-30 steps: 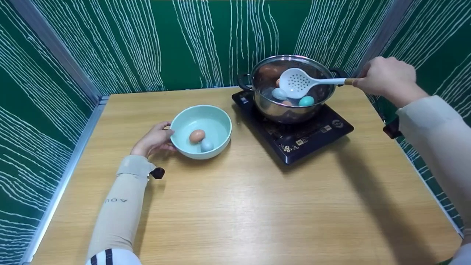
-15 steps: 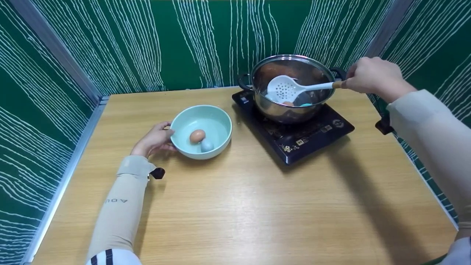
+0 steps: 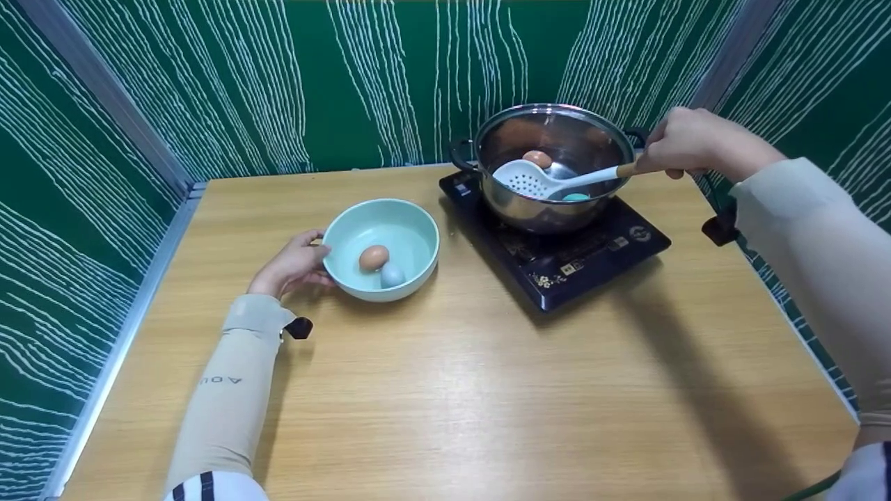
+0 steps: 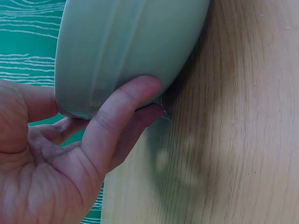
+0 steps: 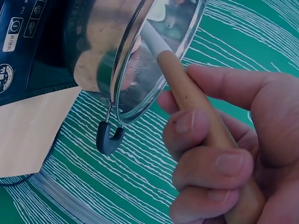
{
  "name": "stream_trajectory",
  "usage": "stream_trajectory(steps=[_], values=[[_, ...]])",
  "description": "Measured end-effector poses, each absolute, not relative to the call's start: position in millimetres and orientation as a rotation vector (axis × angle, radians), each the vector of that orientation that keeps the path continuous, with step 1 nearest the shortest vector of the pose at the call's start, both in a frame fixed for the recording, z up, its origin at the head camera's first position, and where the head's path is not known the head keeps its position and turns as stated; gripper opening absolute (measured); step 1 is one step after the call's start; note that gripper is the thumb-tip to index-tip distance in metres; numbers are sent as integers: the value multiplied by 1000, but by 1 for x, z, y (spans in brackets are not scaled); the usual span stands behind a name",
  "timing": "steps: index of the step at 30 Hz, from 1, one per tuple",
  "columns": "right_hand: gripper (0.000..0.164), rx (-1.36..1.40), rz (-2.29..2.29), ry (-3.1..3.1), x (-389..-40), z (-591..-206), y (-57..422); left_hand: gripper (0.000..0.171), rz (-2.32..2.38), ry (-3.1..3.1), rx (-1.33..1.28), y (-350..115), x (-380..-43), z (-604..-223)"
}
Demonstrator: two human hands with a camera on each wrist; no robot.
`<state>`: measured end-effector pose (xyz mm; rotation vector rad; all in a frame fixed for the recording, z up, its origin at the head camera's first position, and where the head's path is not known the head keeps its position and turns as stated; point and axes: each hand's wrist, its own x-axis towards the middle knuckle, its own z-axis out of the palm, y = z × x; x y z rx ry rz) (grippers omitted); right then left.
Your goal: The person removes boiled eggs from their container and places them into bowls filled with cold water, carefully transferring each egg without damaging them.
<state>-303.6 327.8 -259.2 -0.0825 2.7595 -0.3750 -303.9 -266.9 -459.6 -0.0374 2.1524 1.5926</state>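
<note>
My left hand [image 3: 296,261] holds the side of a mint green bowl [image 3: 411,226], fingers curved against its outer wall [image 4: 126,51] in the left wrist view. Inside the bowl lie a brown egg [image 3: 374,258] and a pale blue egg [image 3: 392,275]. My right hand [image 3: 689,142] grips a white skimmer [image 3: 522,178] by its wooden handle [image 5: 187,86], fingers wrapped round it. The skimmer's perforated head is down inside a steel pot [image 3: 543,216], tilted to the left. Behind the head shows a brown egg [image 3: 537,159]; a turquoise egg [image 3: 576,197] sits at the pot's near side, partly hidden.
The pot stands on a black induction cooker [image 3: 592,261] at the back right of the wooden table [image 3: 445,390]. Its dark side handles [image 3: 461,154] stick out left and right. Green walls with white lines [image 3: 390,83] enclose the table's back and sides.
The right hand has moved left, bringing the skimmer's head lower and to the left in the pot. The brown egg at the back now shows; the pale blue one there is hidden. The left hand stays still.
</note>
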Motion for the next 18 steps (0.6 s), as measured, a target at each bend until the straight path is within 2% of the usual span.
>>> stream_trajectory(steps=[8,18], values=[[32,-66,-523,2618,-307,-257,332,52,1597,2156,-33,-267,-303,-460],[40,23,-697,2514,-302,-263,345,53,1614,2128,-57,-266,-304,-459]])
